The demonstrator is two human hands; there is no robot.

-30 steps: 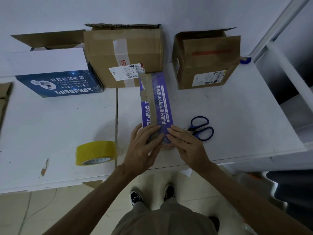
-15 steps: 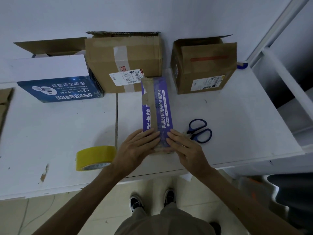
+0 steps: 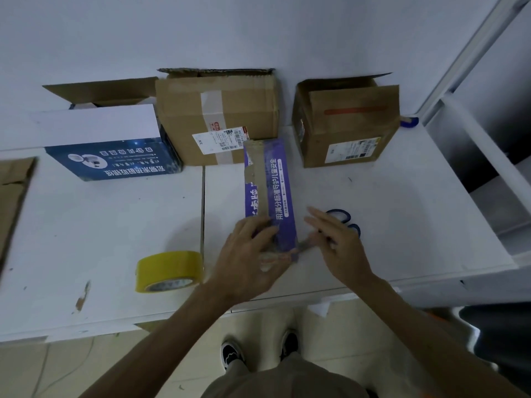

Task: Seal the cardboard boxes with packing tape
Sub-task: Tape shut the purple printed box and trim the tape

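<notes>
Left hand (image 3: pixel 248 255) lies palm-down; right hand (image 3: pixel 340 248), fingers straight, just beside.

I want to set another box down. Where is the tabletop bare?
Bare: left tabletop between the blue box and the yellow tape roll; also right of the scissors, before the open brown box. Crowded along the wall.
</notes>
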